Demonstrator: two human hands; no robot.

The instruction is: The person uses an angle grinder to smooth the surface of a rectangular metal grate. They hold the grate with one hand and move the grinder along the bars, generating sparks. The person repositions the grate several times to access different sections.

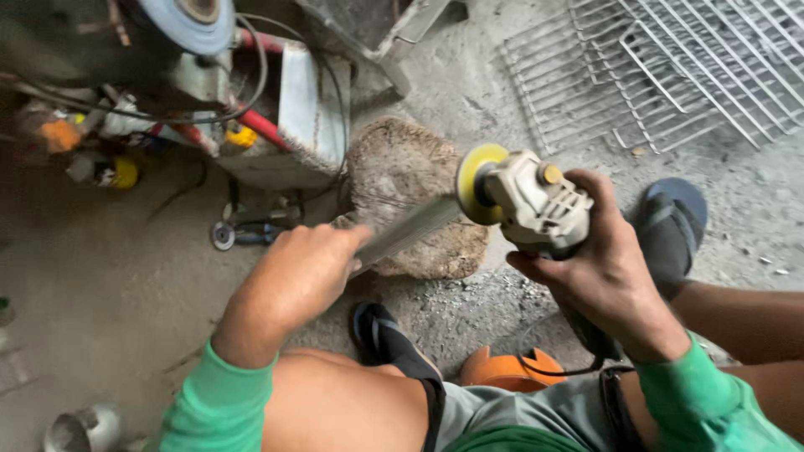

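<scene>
Above the rough block (416,209) on the dusty concrete floor (109,285), a flat metal strip (408,232) is held out at a slant by the left hand (303,269). That hand is closed around the strip's near end, with the fingers wrapped over it, so that the far end of the strip reaches up and to the right, toward the yellow disc (474,182) of an angle grinder (530,201). The strip's tip is seen just beside the disc; whether the two are touching cannot be told. The grinder's pale grey body is gripped by the right hand (605,269), which is closed around it from behind and below, with the disc turned toward the left hand. The strip thus lies between the two hands, over the block.

Both wrists are covered by green sleeves (219,402). A dark sandal (670,224) is worn on the foot at the right, just behind the grinder, and another sandal (387,336) is seen below the block. An orange object (502,372) is partly hidden near the lap. White wire racks (662,71) are laid on the floor at upper right, well apart from the hands, and a cluttered machine with red pipes (260,125) is seen at upper left.
</scene>
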